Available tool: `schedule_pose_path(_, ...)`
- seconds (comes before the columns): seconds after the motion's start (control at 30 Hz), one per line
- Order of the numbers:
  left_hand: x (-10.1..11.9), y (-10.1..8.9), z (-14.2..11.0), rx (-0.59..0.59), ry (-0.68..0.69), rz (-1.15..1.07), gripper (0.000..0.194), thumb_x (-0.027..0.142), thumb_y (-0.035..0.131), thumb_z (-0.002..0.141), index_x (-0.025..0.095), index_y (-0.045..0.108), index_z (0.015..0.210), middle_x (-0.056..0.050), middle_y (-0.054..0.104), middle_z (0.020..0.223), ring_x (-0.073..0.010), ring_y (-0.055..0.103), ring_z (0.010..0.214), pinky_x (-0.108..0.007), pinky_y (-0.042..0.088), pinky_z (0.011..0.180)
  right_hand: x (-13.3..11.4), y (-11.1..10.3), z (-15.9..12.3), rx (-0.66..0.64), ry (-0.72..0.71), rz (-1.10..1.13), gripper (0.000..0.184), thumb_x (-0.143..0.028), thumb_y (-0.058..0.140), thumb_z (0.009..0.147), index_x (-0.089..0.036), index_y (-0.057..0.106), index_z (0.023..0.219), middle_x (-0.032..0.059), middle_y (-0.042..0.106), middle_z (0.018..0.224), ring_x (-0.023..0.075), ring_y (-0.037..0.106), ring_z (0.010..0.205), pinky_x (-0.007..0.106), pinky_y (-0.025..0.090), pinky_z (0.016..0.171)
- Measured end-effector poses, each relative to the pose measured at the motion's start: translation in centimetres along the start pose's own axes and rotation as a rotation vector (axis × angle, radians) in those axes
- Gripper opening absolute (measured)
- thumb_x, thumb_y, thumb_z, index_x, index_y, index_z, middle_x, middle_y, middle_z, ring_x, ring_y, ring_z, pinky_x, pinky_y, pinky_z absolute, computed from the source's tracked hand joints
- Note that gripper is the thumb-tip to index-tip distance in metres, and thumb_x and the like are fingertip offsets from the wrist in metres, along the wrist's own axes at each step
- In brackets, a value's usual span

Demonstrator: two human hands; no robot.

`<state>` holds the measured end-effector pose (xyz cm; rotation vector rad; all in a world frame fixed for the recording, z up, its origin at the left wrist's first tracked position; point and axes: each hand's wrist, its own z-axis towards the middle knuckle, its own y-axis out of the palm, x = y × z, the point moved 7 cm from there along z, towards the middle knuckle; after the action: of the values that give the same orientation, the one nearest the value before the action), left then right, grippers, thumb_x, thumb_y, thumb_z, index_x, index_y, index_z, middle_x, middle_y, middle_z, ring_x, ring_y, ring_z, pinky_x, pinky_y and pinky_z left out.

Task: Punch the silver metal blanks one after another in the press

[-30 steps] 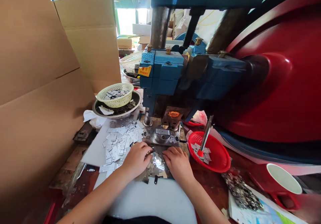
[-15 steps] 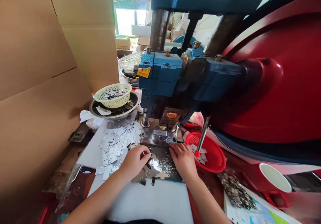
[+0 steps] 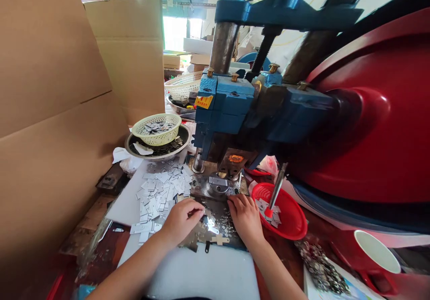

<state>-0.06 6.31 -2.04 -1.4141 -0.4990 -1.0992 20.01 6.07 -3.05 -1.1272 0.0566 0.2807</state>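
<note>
My left hand [image 3: 184,220] is just above the front of a dark metal plate [image 3: 226,215], thumb and fingertips pressed together. Whatever sits between them, if anything, is hidden or too small to name. Beyond it stands the press die [image 3: 200,187], with a flat grey metal piece [image 3: 218,181] lying on its raised middle. My right hand [image 3: 244,215] rests with its fingers laid out along the die's front right edge, holding nothing visible. Small shiny metal pieces [image 3: 211,223] and a cross-shaped flat piece [image 3: 220,239] lie on the plate between my hands.
Loose flat metal pieces [image 3: 163,188] are heaped at the left. A cream basket [image 3: 157,134] sits in a metal bowl [image 3: 127,146] behind them. The blue press [image 3: 231,107] rises ahead, its large red wheel [image 3: 379,111] at right. A red basket [image 3: 295,221] and red mug [image 3: 356,255] stand right.
The view has shifted slightly, so the scene sits a little lower and further right. The dark piece seen under my left fingertips earlier no longer shows there. My right hand stays at the die's edge.
</note>
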Motion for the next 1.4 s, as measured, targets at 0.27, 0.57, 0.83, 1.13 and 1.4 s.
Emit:
schedule_pose_path(0.27,-0.2,0.0,-0.2,0.059,0.059,0.059,0.017,0.021,0.053,0.085,0.024,0.067,0.095,-0.001,0.067,0.088,-0.0160,0.062,0.082,-0.029,0.049,0.076,0.2,-1.0,0.2,0.093,0.029,0.167,0.024,-0.028,0.042,0.091,-0.020,0.064,0.087,0.0066,0.064,0.086,0.0213,0.055,0.082,0.036,0.042,0.076)
schedule_pose_path(0.57,-0.2,0.2,-0.3,0.085,0.099,0.093,0.018,0.016,0.051,0.085,0.023,0.065,0.093,-0.002,0.066,0.089,-0.0163,0.062,0.084,-0.030,0.049,0.078,-2.5,-1.8,6.2,0.147,0.120,0.090,0.018,-0.026,0.052,0.084,-0.020,0.068,0.078,0.0067,0.063,0.086,0.0222,0.052,0.083,0.035,0.039,0.075)
schedule_pose_path(0.83,0.3,-0.7,1.0,0.121,-0.004,-0.003,0.017,0.019,0.053,0.083,0.023,0.067,0.091,-0.001,0.069,0.090,-0.0160,0.063,0.082,-0.029,0.050,0.076,-4.0,-2.7,4.8,0.110,-0.045,0.049,0.022,-0.030,0.050,0.089,-0.026,0.069,0.099,0.0037,0.064,0.096,0.0205,0.052,0.096,0.041,0.030,0.097)
schedule_pose_path(1.13,1.7,-0.7,6.8,0.210,-0.066,-0.044,0.015,0.019,0.056,0.081,0.021,0.068,0.089,-0.001,0.071,0.087,-0.0170,0.064,0.080,-0.030,0.050,0.076,-3.4,-2.3,4.2,0.141,-0.059,0.142,0.028,-0.034,0.045,0.091,-0.024,0.065,0.107,0.0067,0.064,0.109,0.0247,0.052,0.109,0.048,0.033,0.099)
schedule_pose_path(1.4,1.5,1.1,8.6,0.235,-0.082,0.030,0.014,0.023,0.058,0.082,0.019,0.069,0.088,-0.004,0.070,0.088,-0.0191,0.062,0.085,-0.032,0.047,0.078,-2.2,-1.7,3.6,0.144,-0.039,0.218,0.027,-0.034,0.045,0.091,-0.024,0.063,0.108,0.0065,0.063,0.113,0.0242,0.049,0.115,0.049,0.032,0.100)
